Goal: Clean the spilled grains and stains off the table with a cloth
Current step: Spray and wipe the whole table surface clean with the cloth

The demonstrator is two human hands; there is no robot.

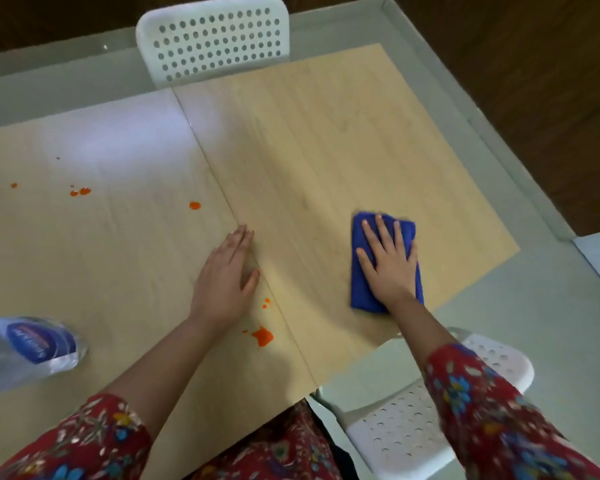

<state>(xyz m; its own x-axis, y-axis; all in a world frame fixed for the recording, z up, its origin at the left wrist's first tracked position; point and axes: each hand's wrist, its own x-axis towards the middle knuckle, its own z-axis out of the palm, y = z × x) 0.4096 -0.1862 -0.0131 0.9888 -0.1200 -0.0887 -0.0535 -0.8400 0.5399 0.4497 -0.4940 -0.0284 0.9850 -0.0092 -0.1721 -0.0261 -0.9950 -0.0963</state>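
Well, several things were cut off or soft from where I watched. A clear plastic bottle (32, 344) lay on its side far out at 8 o'clock, one end lost past the frame edge and its blue label too blurred to read. The folded blue cloth (361, 292) was largely hidden under the right hand (390, 268), which lay flat on it, fingers straight and spread, pressing rather than gripping. Both sat on the table (326, 150) at about 4 o'clock from centre.

The left hand (227, 282) rested palm down on the wood nearer centre at 8 o'clock. Its fingers were straight and together, holding nothing, with the fingertips at the seam (215, 174) where two tabletops met.

Orange stains (263, 336) marked the wood. The largest blot sat at 5 o'clock of the left hand, one spot at 11 o'clock of it, and smaller ones trailed toward 9 o'clock, the last nearly at the frame edge. A tiny dark speck at 10 o'clock was too small to identify.

The table's right corner lay at 3 o'clock, and its near edge passed under the right forearm. One white perforated chair (212, 39) stood against the far edge at 12 o'clock. A second chair (413, 420) stood at 5 o'clock, partly covered by my patterned right sleeve (492, 417). Bare wood stretched from the cloth toward 12 o'clock and between the hands.
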